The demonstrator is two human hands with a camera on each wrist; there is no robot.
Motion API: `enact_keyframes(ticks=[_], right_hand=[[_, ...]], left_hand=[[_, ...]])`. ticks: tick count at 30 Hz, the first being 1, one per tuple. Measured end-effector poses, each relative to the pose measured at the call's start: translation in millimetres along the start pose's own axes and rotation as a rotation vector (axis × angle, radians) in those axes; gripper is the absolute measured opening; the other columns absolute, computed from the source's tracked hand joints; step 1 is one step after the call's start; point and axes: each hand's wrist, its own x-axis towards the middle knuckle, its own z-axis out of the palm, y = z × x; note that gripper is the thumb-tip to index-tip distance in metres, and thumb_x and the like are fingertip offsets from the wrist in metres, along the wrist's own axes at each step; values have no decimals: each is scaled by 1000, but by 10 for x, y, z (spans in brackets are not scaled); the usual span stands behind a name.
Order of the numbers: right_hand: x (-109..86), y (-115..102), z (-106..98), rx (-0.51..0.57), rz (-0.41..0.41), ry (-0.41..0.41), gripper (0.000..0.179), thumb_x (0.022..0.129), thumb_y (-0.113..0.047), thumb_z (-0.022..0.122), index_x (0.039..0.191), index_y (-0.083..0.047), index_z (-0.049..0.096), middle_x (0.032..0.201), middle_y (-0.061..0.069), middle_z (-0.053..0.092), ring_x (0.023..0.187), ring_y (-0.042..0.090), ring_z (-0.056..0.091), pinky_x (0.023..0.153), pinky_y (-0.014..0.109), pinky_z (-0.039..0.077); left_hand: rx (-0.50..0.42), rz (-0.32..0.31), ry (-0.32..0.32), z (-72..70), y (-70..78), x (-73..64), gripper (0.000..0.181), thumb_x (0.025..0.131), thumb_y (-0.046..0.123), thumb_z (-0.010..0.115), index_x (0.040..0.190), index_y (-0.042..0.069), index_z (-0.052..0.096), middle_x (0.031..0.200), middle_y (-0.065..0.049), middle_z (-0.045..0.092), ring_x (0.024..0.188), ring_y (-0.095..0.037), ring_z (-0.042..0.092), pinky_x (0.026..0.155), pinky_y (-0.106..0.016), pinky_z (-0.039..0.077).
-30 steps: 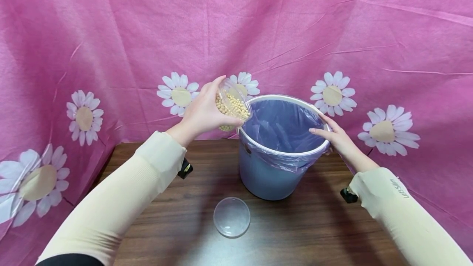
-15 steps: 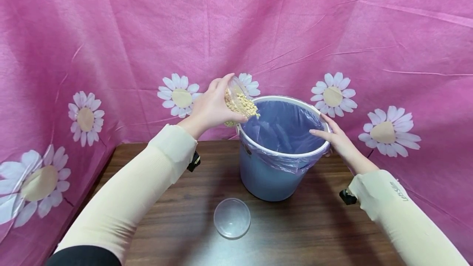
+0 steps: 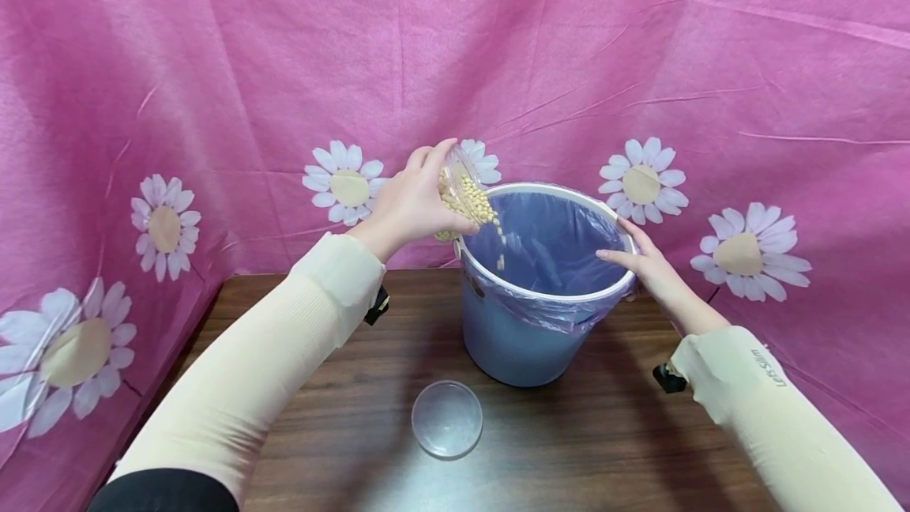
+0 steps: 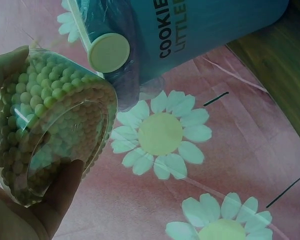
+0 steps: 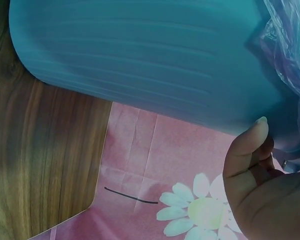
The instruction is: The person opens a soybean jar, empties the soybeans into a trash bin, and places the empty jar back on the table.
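In the head view my left hand (image 3: 415, 200) grips a clear plastic jar (image 3: 458, 156) of soybeans (image 3: 475, 200). The jar tilts toward the trash bin (image 3: 515, 346), above its left rim, and a few beans are falling inside. The left wrist view shows my fingers curled round the jar (image 4: 50, 105), with many beans pressed against its wall. My right hand (image 3: 650, 267) holds the right side of the white rim (image 3: 569, 296). Some of its fingers are hidden behind the bin. A translucent purple liner (image 3: 547, 239) covers the inside and folds over the rim.
A round clear lid (image 3: 447, 419) lies on the brown wooden table (image 3: 341, 425), in front of the bin. Pink cloth (image 3: 398, 38) with white daisies hangs behind the table and at both sides.
My left hand has moved slightly right and tipped the jar further over the bin. Beans now drop from its mouth. My right hand and the lid have stayed in place.
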Motion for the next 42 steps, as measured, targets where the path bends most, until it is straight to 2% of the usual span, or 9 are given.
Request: enact_keyframes(ticks=[6, 15, 22, 33, 39, 42], right_hand=[[13, 0, -3, -8, 5, 0, 90, 94, -29, 60, 160, -18, 0, 165, 20, 0, 51, 9, 50, 45, 33, 52], [18, 5, 8, -8, 2, 1, 91, 94, -28, 60, 160, -17, 0, 162, 26, 4, 55, 9, 53, 45, 33, 52], [11, -14, 8, 21, 10, -5, 91, 93, -28, 61, 160, -16, 0, 162, 27, 5, 49, 9, 51, 43, 31, 51], [26, 13, 15, 22, -14, 2, 90, 94, -26, 60, 160, -14, 0, 161, 26, 6, 58, 8, 56, 43, 33, 52], [22, 13, 22, 39, -37, 8, 90, 94, -24, 60, 160, -13, 0, 158, 28, 13, 52, 7, 55, 39, 30, 49], [23, 10, 24, 40, -34, 6, 90, 94, -24, 60, 160, -14, 0, 159, 27, 11, 51, 8, 54, 40, 31, 49]], left_hand=[[26, 4, -11, -3, 32, 15, 120, 58, 54, 88, 156, 32, 22, 152, -7, 38, 115, -36, 60, 86, -50, 52], [40, 11, -17, -4, 60, 22, 120, 58, 53, 89, 155, 32, 22, 151, -8, 38, 115, -37, 59, 89, -51, 51], [54, 20, -21, -5, 55, 25, 120, 58, 52, 88, 156, 32, 22, 151, -9, 38, 117, -37, 58, 92, -52, 50], [82, 40, -26, 6, 71, 36, 120, 58, 51, 89, 156, 31, 23, 153, -7, 37, 114, -39, 58, 91, -53, 49], [96, 40, -33, 8, 88, 43, 122, 58, 50, 90, 157, 32, 22, 154, -5, 36, 116, -39, 58, 91, -52, 50], [104, 38, -40, 8, 94, 48, 122, 58, 50, 91, 157, 31, 21, 155, -5, 35, 117, -39, 57, 91, -52, 50]])
